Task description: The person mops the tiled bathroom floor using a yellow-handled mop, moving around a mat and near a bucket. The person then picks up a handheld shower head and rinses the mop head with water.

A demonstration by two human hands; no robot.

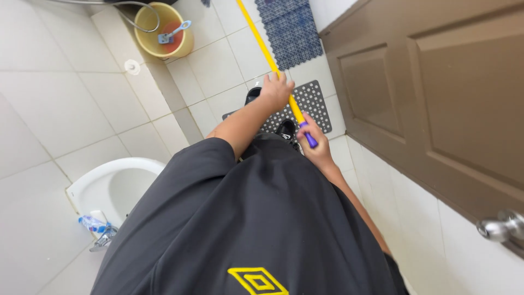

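1. Long yellow pole with a purple end grip (271, 62), slanting from the top of the frame down to the lap, over the white tiled floor (218, 65).
2. Left hand (277, 90) wrapped shut around the pole partway up, fingers curled over it.
3. Right hand (313, 143) closed on the purple end grip, thumb side up, just below the left hand.
4. Under both hands, a grey perforated rubber mat (314, 101) with two black shoes (286, 129) on it; far end of the pole out of frame, so the tool on it cannot be told.
5. Beyond the grey mat, a blue perforated mat (289, 27), beside the brown panelled door (436, 98) with its silver knob (499, 228).
6. Far left, a yellow plastic bucket (185, 43) holding a blue-handled scoop (173, 31), near a grey hose (128, 16).
7. Lower left, a white toilet bowl (93, 183) with a spray nozzle (98, 226) beside it, possibly blue and clear.
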